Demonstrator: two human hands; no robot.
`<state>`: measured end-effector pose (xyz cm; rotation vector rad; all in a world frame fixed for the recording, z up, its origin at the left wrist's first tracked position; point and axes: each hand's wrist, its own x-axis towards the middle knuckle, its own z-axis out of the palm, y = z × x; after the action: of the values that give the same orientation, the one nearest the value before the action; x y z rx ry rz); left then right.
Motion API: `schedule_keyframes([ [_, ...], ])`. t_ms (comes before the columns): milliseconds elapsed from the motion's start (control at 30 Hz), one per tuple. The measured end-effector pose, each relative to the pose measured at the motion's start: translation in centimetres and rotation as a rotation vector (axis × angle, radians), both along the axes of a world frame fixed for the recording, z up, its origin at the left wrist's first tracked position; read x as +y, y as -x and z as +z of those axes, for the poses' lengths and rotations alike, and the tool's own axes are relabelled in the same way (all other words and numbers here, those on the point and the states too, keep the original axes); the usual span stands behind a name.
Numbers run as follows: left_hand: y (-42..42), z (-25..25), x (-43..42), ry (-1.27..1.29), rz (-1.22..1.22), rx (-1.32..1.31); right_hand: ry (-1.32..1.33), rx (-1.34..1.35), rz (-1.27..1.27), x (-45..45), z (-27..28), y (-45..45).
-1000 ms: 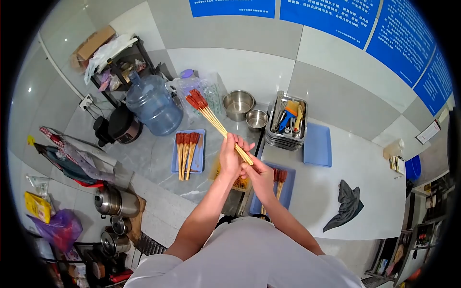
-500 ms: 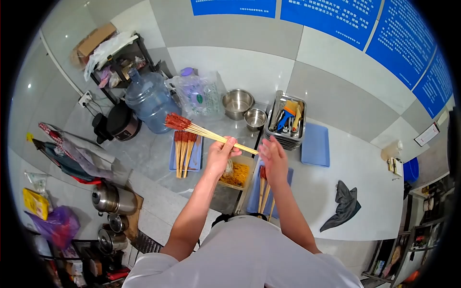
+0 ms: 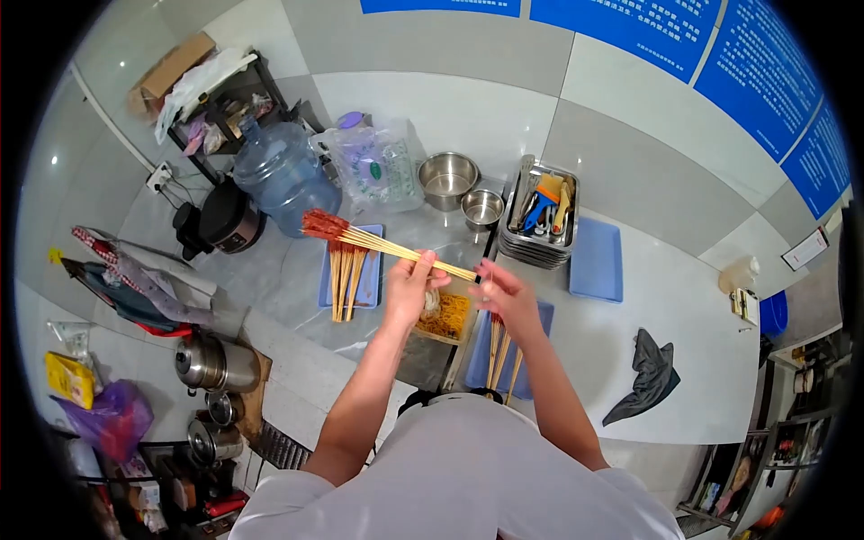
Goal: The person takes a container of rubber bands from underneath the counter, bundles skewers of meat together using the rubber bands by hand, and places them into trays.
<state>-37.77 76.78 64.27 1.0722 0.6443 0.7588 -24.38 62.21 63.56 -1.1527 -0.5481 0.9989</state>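
Left hand (image 3: 414,286) pinches slender red-tipped wooden skewers (image 3: 387,247) over the far edge of the plastic tray (image 3: 372,286); right hand (image 3: 508,299), fingers bent apart, beside their ends.

Bright, fairly even white light is filling the room, its source lying out of view. Small glints are shining on the glossy left wall (image 3: 108,117), and highlights are catching the water jug (image 3: 286,175) and steel bowls (image 3: 447,180). A soft shadow is falling on the table (image 3: 693,297) beside the grey cloth (image 3: 648,378). My right hand (image 3: 506,297) is blurring slightly at the fingers; the skewers (image 3: 382,243) in my left hand (image 3: 416,283) are looking crisper. The wide lens is bending the wall's lines, and black is swallowing the corners.
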Motion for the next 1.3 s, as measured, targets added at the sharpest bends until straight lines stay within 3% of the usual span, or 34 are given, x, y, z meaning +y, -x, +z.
schedule_keyframes([
  [200,-0.5,0.4,-1.8,-0.045,-0.141,0.104,-0.093,0.006,-0.044,1.4,-1.6,0.9],
  [267,-0.6,-0.3,-1.9,-0.04,-0.226,0.101,-0.045,-0.202,-0.043,2.1,-2.5,-0.3],
  [333,-0.5,-0.4,-2.0,-0.117,-0.241,0.123,-0.031,-0.24,-0.078,1.7,-1.1,-0.4],
  [433,-0.5,-0.6,-2.0,-0.227,-0.213,0.242,0.14,-0.45,-0.133,1.3,0.4,-0.4],
  [500,-0.8,-0.6,-2.3,-0.343,-0.176,0.359,0.29,-1.04,-0.007,1.2,1.1,-0.8],
  [633,-2.1,-2.7,-2.7,-0.502,-0.156,0.346,0.439,-1.261,0.057,2.0,-0.2,-2.0],
  [700,-2.8,-3.7,-3.1,-0.925,0.055,0.378,0.43,-1.108,0.067,2.4,-0.9,-2.3],
  [733,-3.0,-4.4,-3.2,-0.927,0.053,0.377,0.43,-1.107,0.064,2.2,-0.5,-2.2],
  [800,-3.5,-5.2,-3.4,-0.575,0.094,0.23,0.476,-0.312,0.092,1.6,0.7,-1.9],
  [833,-3.2,-5.2,-3.2,-0.363,0.075,0.177,0.474,-0.314,0.088,1.4,-0.1,-2.2],
  [900,-2.6,-5.2,-2.3,-0.107,0.032,0.057,0.22,0.226,0.131,0.8,-1.9,-2.6],
  [933,-2.4,-4.9,-2.1,0.023,0.027,0.018,0.218,0.229,0.129,0.7,-2.3,-2.4],
  [1000,-1.8,-4.6,-1.6,0.138,-0.043,-0.059,0.016,0.608,0.158,0.5,-2.6,-1.8],
  [1133,-1.7,-3.7,-1.9,0.315,-0.212,-0.118,-0.005,0.703,-0.009,0.7,-4.6,-0.9],
  [1200,-1.8,-4.2,-2.1,0.329,-0.233,-0.145,-0.003,0.758,-0.27,1.2,-9.3,-1.5],
  [1233,-1.9,-4.4,-2.3,0.344,-0.254,-0.171,-0.005,0.76,-0.277,0.9,-10.8,-1.8],
  [1300,-2.1,-3.8,-2.3,0.322,-0.229,-0.13,0.018,0.801,-0.484,-0.1,-11.8,-2.3],
])
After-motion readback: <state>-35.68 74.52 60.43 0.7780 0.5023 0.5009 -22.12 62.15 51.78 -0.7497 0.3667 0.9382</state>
